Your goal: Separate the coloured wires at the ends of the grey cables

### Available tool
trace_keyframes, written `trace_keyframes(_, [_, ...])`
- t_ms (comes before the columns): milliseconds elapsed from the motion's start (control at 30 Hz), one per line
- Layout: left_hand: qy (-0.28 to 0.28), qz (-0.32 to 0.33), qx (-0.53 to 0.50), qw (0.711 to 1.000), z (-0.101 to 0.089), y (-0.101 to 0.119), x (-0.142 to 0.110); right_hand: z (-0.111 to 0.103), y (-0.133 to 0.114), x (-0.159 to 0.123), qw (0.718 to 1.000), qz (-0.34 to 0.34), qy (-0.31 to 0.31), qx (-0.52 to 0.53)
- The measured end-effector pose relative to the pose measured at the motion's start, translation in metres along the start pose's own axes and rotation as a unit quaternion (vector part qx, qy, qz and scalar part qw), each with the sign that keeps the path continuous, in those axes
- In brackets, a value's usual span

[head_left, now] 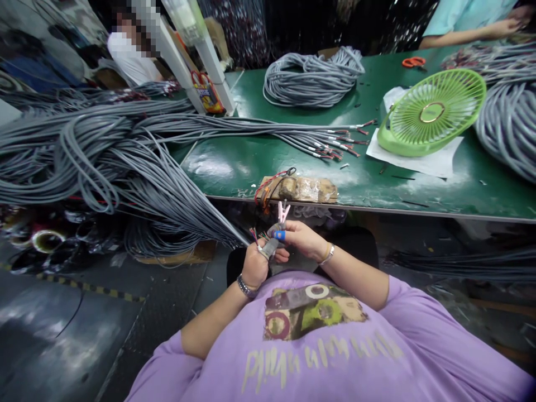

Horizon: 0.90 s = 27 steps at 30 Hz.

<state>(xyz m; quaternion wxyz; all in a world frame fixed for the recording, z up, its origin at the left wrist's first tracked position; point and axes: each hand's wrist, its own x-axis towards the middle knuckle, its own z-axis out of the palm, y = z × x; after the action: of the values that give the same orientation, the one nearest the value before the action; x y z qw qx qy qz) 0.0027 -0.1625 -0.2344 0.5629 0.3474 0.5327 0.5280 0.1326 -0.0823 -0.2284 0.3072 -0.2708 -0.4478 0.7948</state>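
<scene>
Below the table's front edge, my left hand is closed round the end of a grey cable bundle. Thin coloured wires stick out above its fingers, and grey wrapping covers part of the thumb. My right hand meets it from the right, fingertips pinched together; what lies between them is too small to make out. A blue band is wrapped round one of its fingers. Just above these fingertips shows a pink clip, in front of a taped wooden block at the table edge.
Grey cables with stripped ends lie across the green table. Behind are a coiled cable bundle and orange-handled scissors. A green fan stands at right on white paper. Other people sit across the table and at back left.
</scene>
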Motion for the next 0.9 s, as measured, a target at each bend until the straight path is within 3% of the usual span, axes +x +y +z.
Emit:
trace_keyframes(167, [-0.014, -0.016, 0.031, 0.999, -0.002, 0.0, -0.001, 0.0, 0.002, 0.0, 1.0, 0.005, 0.001, -0.007])
trace_keyframes(267, [-0.017, -0.021, 0.038, 0.999, -0.001, 0.002, -0.002, 0.006, 0.004, 0.0, 0.999, -0.015, 0.042, -0.025])
trace_keyframes(367, [0.011, -0.003, 0.032, 0.999, 0.003, 0.006, -0.001, 0.016, 0.01, 0.0, 0.993, -0.015, 0.113, -0.003])
trace_keyframes(567, [0.078, 0.036, 0.013, 0.996, 0.004, 0.0, 0.004, 0.029, 0.02, -0.002, 0.982, 0.008, 0.181, 0.05])
trace_keyframes(767, [0.059, 0.01, 0.003, 0.998, 0.002, -0.003, -0.002, 0.008, 0.012, 0.003, 0.958, 0.031, 0.225, 0.175])
trace_keyframes(900, [0.054, 0.015, -0.009, 0.998, 0.002, 0.0, -0.004, -0.003, 0.006, -0.001, 0.963, 0.092, 0.162, 0.196])
